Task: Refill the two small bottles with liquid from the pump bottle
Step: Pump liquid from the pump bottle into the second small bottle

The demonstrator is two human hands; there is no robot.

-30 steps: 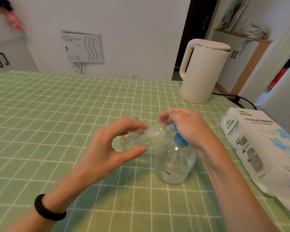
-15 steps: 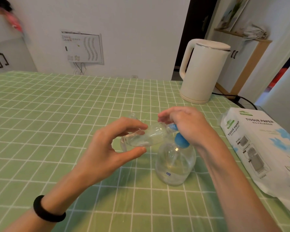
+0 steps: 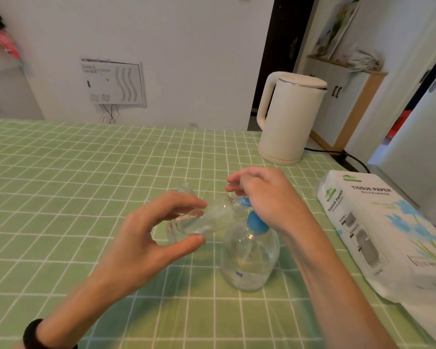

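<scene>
One small bottle (image 3: pixel 207 219), pinched sideways in the left hand (image 3: pixel 146 238), is filling; right hand (image 3: pixel 267 195) presses the pump (image 3: pixel 256 222); second bottle (image 3: pixel 185 188) waits.

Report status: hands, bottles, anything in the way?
Left hand holds small bottle tilted at pump spout. Right hand on pump bottle. Second small bottle waits behind. Nothing blocking.

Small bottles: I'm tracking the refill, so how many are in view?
2. One small bottle is held tilted in the left hand, mouth at the pump spout; the other small bottle stands behind it, mostly hidden by fingers.
</scene>
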